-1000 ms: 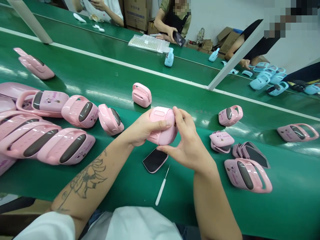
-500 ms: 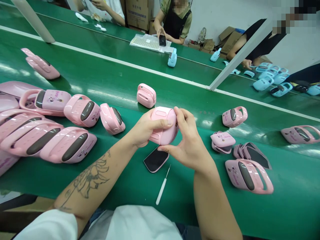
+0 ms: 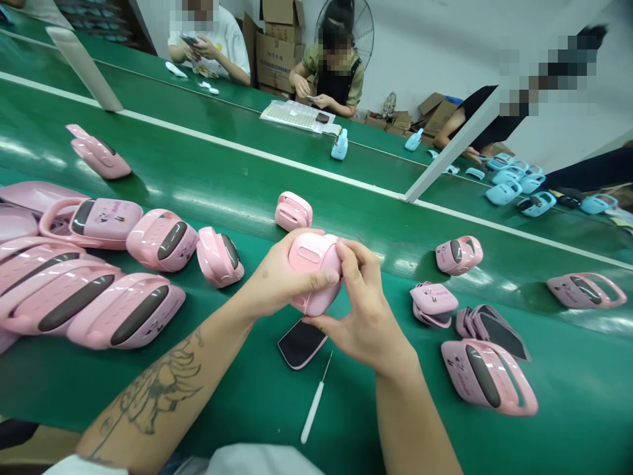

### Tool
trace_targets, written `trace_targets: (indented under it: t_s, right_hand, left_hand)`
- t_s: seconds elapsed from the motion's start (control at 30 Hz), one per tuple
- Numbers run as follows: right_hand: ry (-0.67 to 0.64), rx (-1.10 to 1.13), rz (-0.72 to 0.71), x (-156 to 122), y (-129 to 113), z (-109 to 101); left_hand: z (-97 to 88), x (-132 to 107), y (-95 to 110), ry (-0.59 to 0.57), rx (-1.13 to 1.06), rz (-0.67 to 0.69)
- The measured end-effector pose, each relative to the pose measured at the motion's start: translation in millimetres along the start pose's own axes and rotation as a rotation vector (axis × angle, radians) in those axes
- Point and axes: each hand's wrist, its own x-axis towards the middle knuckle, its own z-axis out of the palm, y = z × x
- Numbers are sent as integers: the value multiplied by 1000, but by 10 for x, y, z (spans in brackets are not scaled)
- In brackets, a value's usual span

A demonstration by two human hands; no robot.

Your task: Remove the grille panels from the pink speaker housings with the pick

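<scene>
A rounded, glossy pink plastic housing [image 3: 310, 252] is held up before me between both hands. My left hand [image 3: 273, 278] is wrapped round its left side, with the thumb across the front. At its right edge my right hand [image 3: 366, 305] grips it, fingertips at the top and thumb beneath. The far side of the housing is hidden. Below the hands, a black panel with a pink rim [image 3: 301, 344] lies on the green surface. Close to it lies a thin-tipped tool with a white handle [image 3: 313, 410].
Several pink handled housings [image 3: 148, 310] crowd the left. Pink cover pieces [image 3: 435, 299], a stack of dark panels [image 3: 502, 330] and another handled housing [image 3: 487, 376] lie right. One pink housing [image 3: 293, 210] stands just beyond my hands. Across a white divider [image 3: 257, 150], people sit near blue housings [image 3: 504, 191].
The view has tilted up slightly, so the table things sit lower. Both hands keep their grip on the pink housing, which is turned a little. Across the table, a person's phone has been lowered.
</scene>
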Motion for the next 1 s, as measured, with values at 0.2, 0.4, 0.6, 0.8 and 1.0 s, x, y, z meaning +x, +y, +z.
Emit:
trace_targets:
  t_s: [0.2,0.4,0.6,0.8,1.0]
  right_hand:
    - [-4,5,9,-8,-15,-3]
    - [13,7,15,-1,-45,4]
    - [4,-14,34,-8,-28,37]
    - [-22,-1,93,1,11,72]
    - [-18,59,134,-19,118,124]
  left_hand:
    - [11,-37,-6,48,73,-5]
    - [-19,-45,3,36,80,6]
    - [-3,-17,-14,56,-18,-45]
    - [68,4,-81,103,-128,-113]
    - [63,79,-216,113,-261,-136]
